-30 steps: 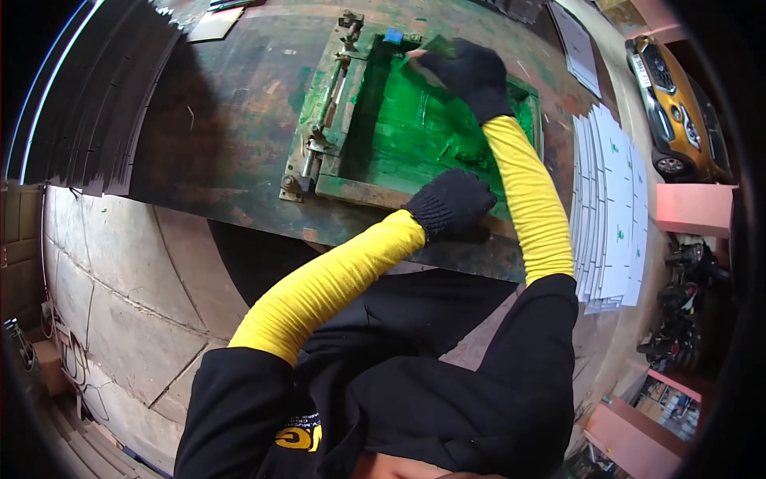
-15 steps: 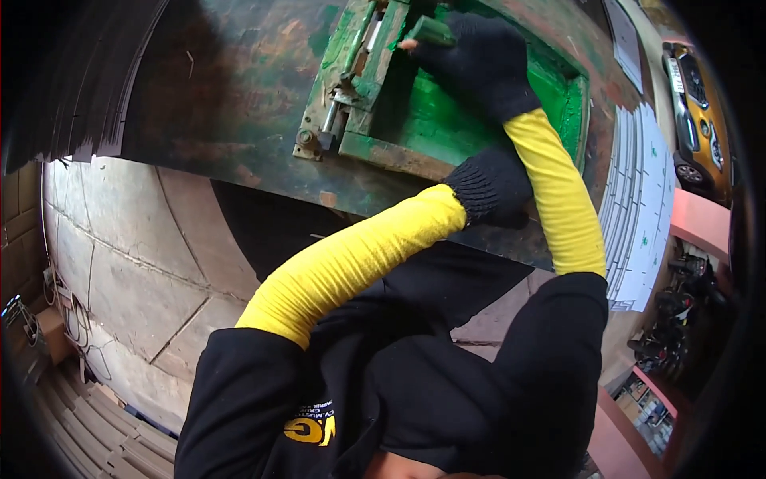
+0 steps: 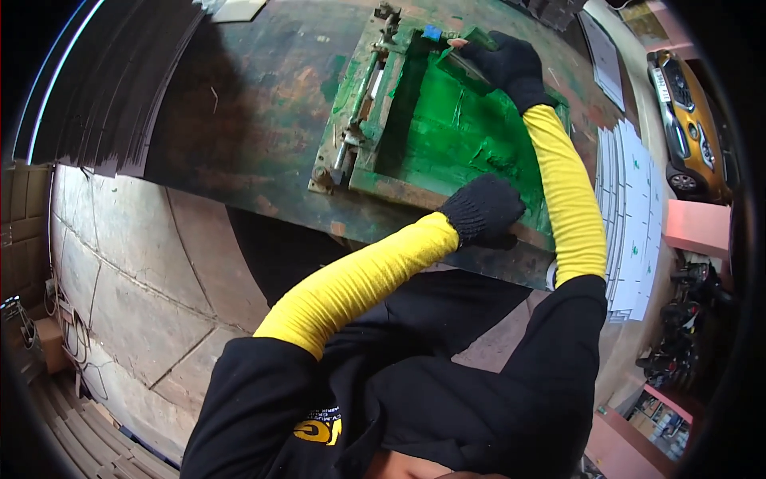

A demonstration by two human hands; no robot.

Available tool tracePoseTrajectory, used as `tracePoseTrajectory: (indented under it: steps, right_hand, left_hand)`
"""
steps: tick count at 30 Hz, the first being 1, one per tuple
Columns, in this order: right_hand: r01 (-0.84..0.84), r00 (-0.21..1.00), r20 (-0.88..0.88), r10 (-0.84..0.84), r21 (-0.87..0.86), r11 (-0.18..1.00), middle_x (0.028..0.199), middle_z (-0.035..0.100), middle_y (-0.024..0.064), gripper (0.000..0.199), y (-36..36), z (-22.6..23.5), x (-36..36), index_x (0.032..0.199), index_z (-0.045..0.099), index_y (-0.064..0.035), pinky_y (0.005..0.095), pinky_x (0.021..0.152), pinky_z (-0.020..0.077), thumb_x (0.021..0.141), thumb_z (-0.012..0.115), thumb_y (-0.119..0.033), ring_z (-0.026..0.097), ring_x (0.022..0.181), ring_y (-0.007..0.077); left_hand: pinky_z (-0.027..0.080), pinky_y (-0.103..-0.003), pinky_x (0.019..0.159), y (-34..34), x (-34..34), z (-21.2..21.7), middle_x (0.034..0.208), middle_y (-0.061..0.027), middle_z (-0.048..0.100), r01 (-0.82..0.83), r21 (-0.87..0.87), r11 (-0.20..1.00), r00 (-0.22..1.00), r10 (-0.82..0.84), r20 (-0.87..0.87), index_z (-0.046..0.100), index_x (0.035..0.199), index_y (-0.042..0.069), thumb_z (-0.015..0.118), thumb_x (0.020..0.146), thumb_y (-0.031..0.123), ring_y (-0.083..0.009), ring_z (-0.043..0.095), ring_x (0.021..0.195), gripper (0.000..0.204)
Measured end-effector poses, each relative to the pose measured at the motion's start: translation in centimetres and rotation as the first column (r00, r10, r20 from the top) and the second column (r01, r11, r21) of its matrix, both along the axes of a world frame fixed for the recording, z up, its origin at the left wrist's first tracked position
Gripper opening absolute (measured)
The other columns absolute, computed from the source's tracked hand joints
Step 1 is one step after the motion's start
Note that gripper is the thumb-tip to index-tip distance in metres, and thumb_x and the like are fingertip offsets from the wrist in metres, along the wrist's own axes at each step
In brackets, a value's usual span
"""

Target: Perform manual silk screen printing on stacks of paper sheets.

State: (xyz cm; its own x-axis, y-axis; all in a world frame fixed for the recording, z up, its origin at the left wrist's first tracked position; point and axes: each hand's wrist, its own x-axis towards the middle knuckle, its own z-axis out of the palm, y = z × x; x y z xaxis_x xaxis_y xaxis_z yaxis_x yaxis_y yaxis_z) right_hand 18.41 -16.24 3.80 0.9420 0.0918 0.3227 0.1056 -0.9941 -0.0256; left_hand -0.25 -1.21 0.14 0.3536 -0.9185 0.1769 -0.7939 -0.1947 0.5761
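Observation:
A wooden screen-printing frame (image 3: 403, 191) lies on the stained table, its mesh (image 3: 447, 120) smeared with wet green ink. My right hand (image 3: 511, 70), in a black glove, is closed round an ink-covered squeegee (image 3: 477, 38) at the frame's far side. The squeegee stands tilted, and the glove partly covers it. At the frame's near rail my left hand (image 3: 483, 211), gloved in black too, is curled round the wood. Its fingertips are mostly hidden.
A metal hinge clamp (image 3: 351, 136) holds the frame's left side. Stacked printed white sheets (image 3: 630, 215) lie at the right, and dark sheets (image 3: 104, 88) at the far left. A small blue piece (image 3: 432, 32) sits on the frame's far corner. A yellow car (image 3: 690, 128) stands beyond.
My right hand has moved the squeegee toward the frame's far rail, uncovering more green mesh. My left hand stays at the near rail. The view has shifted, so the table sits lower in it.

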Motion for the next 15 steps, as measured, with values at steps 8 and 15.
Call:
tracePoseTrajectory:
  steps: [8, 15]
  right_hand:
    - [-0.023, 0.964, -0.264, 0.041, 0.072, 0.997, 0.126, 0.070, 0.0206, 0.095, -2.7, -1.3, 5.9, 0.120, 0.074, -0.0126, 0.0484, 0.102, 0.0496, 0.072, 0.059, -0.092, 0.067, 0.117, 0.0385]
    - [-0.591, 0.796, 0.572, 0.198, 0.665, 0.456, 0.087, 0.070, 0.0232, 0.063, -6.5, 5.9, 3.7, 0.084, 0.070, -0.0028, 0.0471, 0.072, 0.0535, 0.084, 0.069, -0.066, 0.070, 0.083, 0.0393]
  left_hand:
    - [0.052, -0.047, 0.081, -0.7, -0.6, -0.5, 0.094, -0.0135, 0.068, -0.011, -0.002, 1.000, 0.998, 0.012, 0.054, 0.069, 0.097, 0.009, 0.079, 0.076, 0.052, -0.0343, 0.066, 0.095, 0.048]
    - [0.050, -0.046, 0.082, -0.3, -0.3, -0.4, 0.094, -0.0140, 0.068, -0.008, -0.079, 0.997, 0.996, 0.015, 0.089, 0.070, 0.091, 0.009, 0.079, 0.077, 0.047, -0.0329, 0.066, 0.093, 0.042]
